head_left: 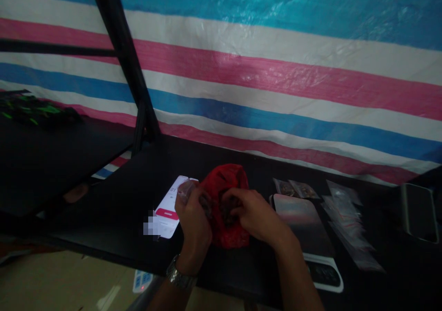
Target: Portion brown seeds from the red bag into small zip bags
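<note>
A red plastic bag [238, 235] stands open on the black tabletop, with small dark pieces [229, 205] inside its mouth. My left hand [193, 214], wearing a metal watch, is closed round a small clear plastic bag [185, 189] at the red bag's left side. The fingers of my right hand [250, 209] curl down into the red bag among the dark pieces; their tips are partly hidden. Right of my right hand lies a flat scale [300, 219] with a steel plate and dark display. A lit phone screen [169, 207] is just left of my left hand.
Two small filled clear bags [302, 190] lie behind the scale. A fanned stack of flat clear zip bags [348, 228] is to its right, then a dark phone-like device [419, 212]. A black metal post [119, 34] rises at left before a striped plastic sheet [276, 76].
</note>
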Demonstrator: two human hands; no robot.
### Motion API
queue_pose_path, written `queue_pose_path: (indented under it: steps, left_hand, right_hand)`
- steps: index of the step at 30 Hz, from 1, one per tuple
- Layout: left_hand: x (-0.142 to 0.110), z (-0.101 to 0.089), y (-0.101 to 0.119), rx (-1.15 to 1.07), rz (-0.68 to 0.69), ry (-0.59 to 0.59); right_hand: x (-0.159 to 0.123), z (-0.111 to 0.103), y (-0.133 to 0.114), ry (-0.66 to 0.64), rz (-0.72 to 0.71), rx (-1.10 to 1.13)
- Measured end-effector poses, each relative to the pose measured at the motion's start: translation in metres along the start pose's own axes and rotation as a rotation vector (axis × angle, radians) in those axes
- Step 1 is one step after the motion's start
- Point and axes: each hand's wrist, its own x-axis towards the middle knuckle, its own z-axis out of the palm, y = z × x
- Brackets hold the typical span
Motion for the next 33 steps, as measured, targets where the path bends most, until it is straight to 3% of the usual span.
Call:
queue_pose_path:
  steps: [4,8,14,17,20,24,27,33]
  left_hand:
    - [0.002,-0.001,-0.002,0.018,0.028,-0.006]
    - [0.007,-0.004,0.002,0.057,0.072,-0.058]
    - [0.008,-0.007,0.01,0.391,0.388,-0.215]
    - [0.004,-0.006,0.006,0.586,0.487,-0.39]
    - [-0.001,-0.005,0.0,0.705,0.58,-0.497]
    - [-0.002,-0.004,-0.005,0.72,0.722,-0.548]
    - [-0.001,-0.002,-0.006,0.715,0.701,-0.568]
    - [-0.008,0.002,-0.001,0.63,0.468,-0.564]
  right_hand:
    - [0.004,0.005,0.003,-0.018,-0.022,0.151]
    - [0.005,0.001,0.016,0.054,-0.016,0.285]
    - [0.001,-0.014,0.024,0.213,-0.071,0.486]
    - [-0.006,-0.022,0.014,0.33,-0.101,0.532]
    - [-0.015,-0.027,0.0,0.399,-0.133,0.466]
    - [-0.024,-0.026,-0.016,0.436,-0.262,0.16]
    - [-0.027,-0.02,-0.022,0.419,-0.375,-0.014]
    - [-0.024,-0.017,-0.024,0.48,-0.438,-0.114]
